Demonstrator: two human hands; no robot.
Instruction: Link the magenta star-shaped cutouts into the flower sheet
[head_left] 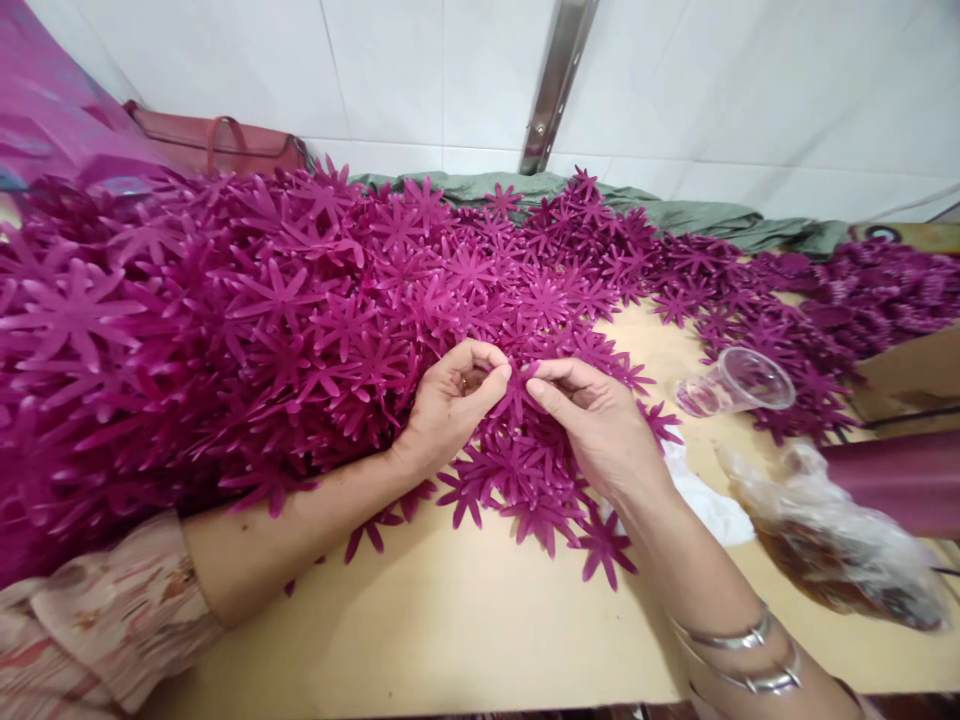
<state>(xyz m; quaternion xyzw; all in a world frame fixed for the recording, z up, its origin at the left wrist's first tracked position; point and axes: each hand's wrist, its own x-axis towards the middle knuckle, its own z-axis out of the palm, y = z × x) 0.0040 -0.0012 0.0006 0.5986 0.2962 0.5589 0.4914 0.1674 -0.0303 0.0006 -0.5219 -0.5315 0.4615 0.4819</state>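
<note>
My left hand [459, 400] and my right hand [589, 405] are close together near the middle of the head view. Thumb and forefinger of each are pinched on a magenta flower-shaped piece [516, 392] with narrow rounded petals, held between them. A large heap of like magenta flower pieces [277, 300] rises behind and to the left of my hands. More loose flower pieces [517, 475] lie on the table just below the held one. Part of the held piece is covered by my fingertips.
A clear plastic cup [756, 378] stands on the pale table [420, 630] at right. Near it lie a white tissue [709, 500] and a clear plastic bag with brown contents [847, 550]. A red handbag [214, 140] sits at the back left, against the tiled wall [390, 70].
</note>
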